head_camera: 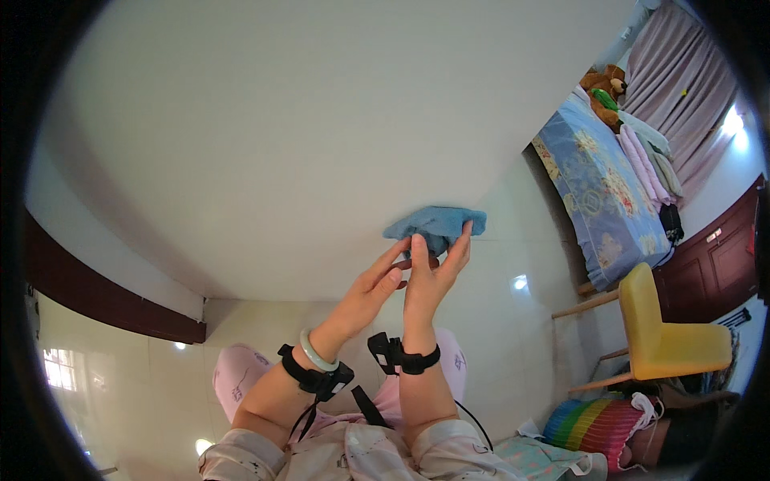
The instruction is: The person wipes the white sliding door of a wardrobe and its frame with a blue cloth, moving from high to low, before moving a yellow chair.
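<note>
A crumpled blue cloth (434,223) is in front of me, close to a large plain pale wall (289,150). My right hand (428,279) holds it from below, thumb upright against its near side and a finger reaching up at its right end. My left hand (370,288) comes in from the left, its fingertips at the cloth's lower left edge and its thumb apart from the fingers. The hands overlap, so whether the left fingers pinch the cloth is hidden. Black straps with small devices circle both wrists, and a pale bangle (313,352) is on the left one.
To the right stand a bed with a blue floral cover (607,198) and a yellow chair (656,330) with wooden legs. A rainbow-striped bag (589,430) lies lower right. Glossy tiles (505,337) cover the floor. A dark red-brown baseboard or ledge (108,303) curves along the left.
</note>
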Available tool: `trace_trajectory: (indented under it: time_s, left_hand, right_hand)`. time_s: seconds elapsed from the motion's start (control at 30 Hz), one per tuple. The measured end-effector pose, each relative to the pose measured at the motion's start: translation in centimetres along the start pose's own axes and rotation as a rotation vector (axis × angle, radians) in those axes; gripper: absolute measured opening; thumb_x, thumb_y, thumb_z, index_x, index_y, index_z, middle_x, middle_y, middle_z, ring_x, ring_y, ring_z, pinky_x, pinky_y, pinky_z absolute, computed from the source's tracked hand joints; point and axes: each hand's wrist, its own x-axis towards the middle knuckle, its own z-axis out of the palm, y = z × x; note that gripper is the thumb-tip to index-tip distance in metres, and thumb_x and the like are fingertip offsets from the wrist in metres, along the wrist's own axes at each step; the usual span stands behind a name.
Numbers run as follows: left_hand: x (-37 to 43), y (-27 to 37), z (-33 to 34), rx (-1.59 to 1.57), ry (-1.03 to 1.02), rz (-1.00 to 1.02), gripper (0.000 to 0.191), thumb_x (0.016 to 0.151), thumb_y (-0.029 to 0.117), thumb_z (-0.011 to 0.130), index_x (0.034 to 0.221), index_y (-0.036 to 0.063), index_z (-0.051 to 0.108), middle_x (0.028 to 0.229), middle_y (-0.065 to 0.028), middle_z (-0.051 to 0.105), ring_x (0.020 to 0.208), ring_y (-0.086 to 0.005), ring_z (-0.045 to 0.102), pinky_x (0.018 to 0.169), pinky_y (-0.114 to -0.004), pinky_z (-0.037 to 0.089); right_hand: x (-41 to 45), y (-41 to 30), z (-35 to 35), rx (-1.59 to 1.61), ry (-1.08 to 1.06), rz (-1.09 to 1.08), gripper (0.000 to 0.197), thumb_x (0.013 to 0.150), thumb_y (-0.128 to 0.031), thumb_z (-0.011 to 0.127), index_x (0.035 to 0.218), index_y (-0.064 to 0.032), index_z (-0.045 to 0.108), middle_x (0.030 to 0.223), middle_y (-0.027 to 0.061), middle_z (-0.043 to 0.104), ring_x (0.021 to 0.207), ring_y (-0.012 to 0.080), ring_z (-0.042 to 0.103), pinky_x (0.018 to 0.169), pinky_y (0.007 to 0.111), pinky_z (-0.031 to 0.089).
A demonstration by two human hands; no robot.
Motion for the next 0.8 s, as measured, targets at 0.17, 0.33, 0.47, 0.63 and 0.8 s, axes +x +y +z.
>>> trace_trajectory:
  time_s: [0.17, 0.33, 0.47, 0.63, 0.8]
  left_hand:
    - [-0.3, -2.1, -1.3, 0.038, 0.021, -0.14, 0.056, 0.098, 0.037, 0.039, 0.142, 0.005, 0.028, 0.14, -0.01, 0.039, 0.126, -0.0242, 0.041, 0.1, -0.037, 0.038]
    - [-1.9, -6.1, -4.7, 0.058, 0.151, -0.267, 0.051, 0.097, 0.038, 0.041, 0.136, 0.0046, 0.039, 0.133, -0.0099, 0.046, 0.117, -0.0205, 0.048, 0.095, -0.034, 0.041]
    - [-4.4, -7.5, -8.2, 0.138, 0.355, -0.4, 0.052, 0.096, 0.04, 0.042, 0.134, 0.0054, 0.042, 0.129, -0.0098, 0.049, 0.114, -0.0215, 0.051, 0.092, -0.035, 0.042]
    - [-6.9, -9.5, -11.1, 0.162, 0.517, -0.505, 0.049, 0.097, 0.039, 0.041, 0.133, 0.0056, 0.043, 0.126, -0.0102, 0.051, 0.111, -0.0227, 0.052, 0.091, -0.035, 0.043]
    - [-8.7, -9.2, -11.3, 0.175, 0.59, -0.554, 0.048, 0.097, 0.037, 0.04, 0.132, 0.0046, 0.044, 0.126, -0.0108, 0.051, 0.109, -0.0233, 0.054, 0.09, -0.035, 0.044]
  right_hand:
    - [-1.4, 2.6, 0.9, -0.251, 0.049, -0.021, 0.075, 0.087, -0.017, 0.059, 0.145, -0.008, 0.011, 0.143, 0.0296, 0.008, 0.129, 0.0432, 0.024, 0.103, 0.047, 0.028]
    - [-2.8, 6.8, 0.7, -0.214, 0.033, 0.069, 0.076, 0.088, -0.007, 0.055, 0.145, -0.0047, 0.005, 0.143, 0.0286, 0.01, 0.129, 0.0427, 0.025, 0.102, 0.046, 0.031]
    - [-3.5, 10.2, 0.2, -0.24, 0.048, 0.117, 0.076, 0.087, -0.001, 0.053, 0.145, -0.0035, 0.004, 0.143, 0.0271, 0.011, 0.128, 0.0415, 0.028, 0.102, 0.045, 0.033]
    - [-5.4, 15.6, 0.3, -0.217, 0.003, 0.304, 0.076, 0.086, 0.004, 0.051, 0.144, -0.0016, 0.001, 0.143, 0.0254, 0.015, 0.128, 0.0398, 0.029, 0.105, 0.045, 0.031]
    - [-7.5, 22.4, 1.8, -0.063, -0.018, 0.508, 0.075, 0.086, 0.008, 0.048, 0.144, -0.0012, 0.001, 0.143, 0.0238, 0.016, 0.13, 0.035, 0.029, 0.108, 0.045, 0.029]
